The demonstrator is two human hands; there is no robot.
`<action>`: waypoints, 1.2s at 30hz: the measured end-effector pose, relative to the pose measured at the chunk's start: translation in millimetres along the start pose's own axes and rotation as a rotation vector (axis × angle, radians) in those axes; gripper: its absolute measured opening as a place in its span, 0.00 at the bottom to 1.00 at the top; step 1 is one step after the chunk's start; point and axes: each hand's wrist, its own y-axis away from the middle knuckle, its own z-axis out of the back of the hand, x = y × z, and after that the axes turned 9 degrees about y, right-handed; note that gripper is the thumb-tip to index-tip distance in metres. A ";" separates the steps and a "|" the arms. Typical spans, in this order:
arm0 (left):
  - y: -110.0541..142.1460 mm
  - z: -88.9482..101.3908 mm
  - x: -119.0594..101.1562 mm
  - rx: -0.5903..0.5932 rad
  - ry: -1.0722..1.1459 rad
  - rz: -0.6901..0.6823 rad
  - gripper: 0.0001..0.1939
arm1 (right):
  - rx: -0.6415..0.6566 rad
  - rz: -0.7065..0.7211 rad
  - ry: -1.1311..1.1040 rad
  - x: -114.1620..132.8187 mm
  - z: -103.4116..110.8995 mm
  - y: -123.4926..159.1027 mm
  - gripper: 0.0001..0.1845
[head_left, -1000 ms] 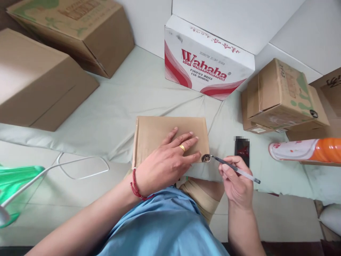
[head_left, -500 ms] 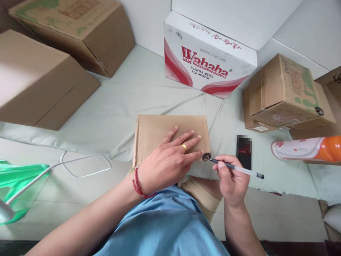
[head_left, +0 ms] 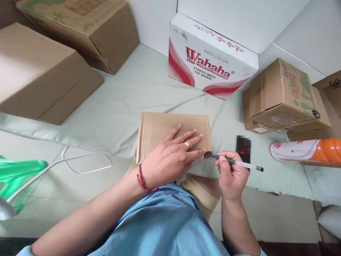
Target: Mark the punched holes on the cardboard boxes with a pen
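Observation:
A flat brown cardboard box [head_left: 165, 124] lies near the front edge of the cloth-covered surface. My left hand [head_left: 173, 153] rests on it with the fingers spread, pressing on its lower right part. In my right hand [head_left: 233, 174] is a pen [head_left: 243, 164] with a clear barrel and dark ends, held between thumb and fingers. Its tip touches or nearly touches a black scribbled patch [head_left: 207, 155] at the lower right corner of the box, beside my left forefinger.
Behind stands a white and red Wahaha water carton [head_left: 210, 60]. Brown cartons stand at left [head_left: 48, 71] and right [head_left: 282, 96]. A dark phone-like object [head_left: 243, 147] lies beyond my right hand, and an orange-and-white bottle [head_left: 298, 150] lies farther right. A green bag [head_left: 21, 177] is at lower left.
The pen tip has shifted slightly on the dark patch, and the pen now lies flatter. My left hand keeps its place on the box. The whole view has shifted slightly.

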 end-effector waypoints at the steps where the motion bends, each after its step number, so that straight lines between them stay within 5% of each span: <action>1: 0.0 0.0 0.0 -0.001 0.001 -0.001 0.20 | 0.005 -0.016 -0.029 -1.1 0.0 0.0 0.10; 12: 0.4 -1.3 0.9 -0.010 -0.013 -0.008 0.20 | 0.008 -0.009 0.045 -3.8 0.9 -7.5 0.12; 36: 0.4 -2.0 1.6 -0.029 -0.012 -0.014 0.19 | -0.071 0.348 0.271 3.8 8.2 -12.9 0.05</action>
